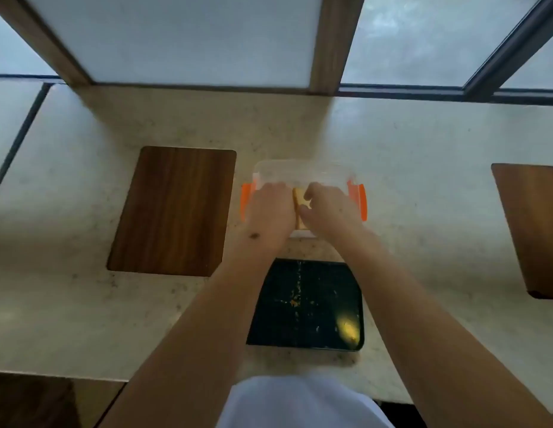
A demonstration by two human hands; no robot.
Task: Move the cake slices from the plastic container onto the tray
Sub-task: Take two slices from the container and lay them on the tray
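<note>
With both hands in the box (pixel 303 171), left hand (pixel 270 208) & right hand (pixel 327 208) curl round a cake slice (pixel 299 199), prob. steadying it before the near tray (pixel 306 304).

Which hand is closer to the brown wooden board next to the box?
The left hand. It is in the plastic container, on the side nearest the wooden board. The right hand is on the far side of the cake slice, farther from the board.

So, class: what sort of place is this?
Probably a café or canteen counter by a window: a long speckled counter, wooden boards set like place mats, and frosted window panes behind.
</note>
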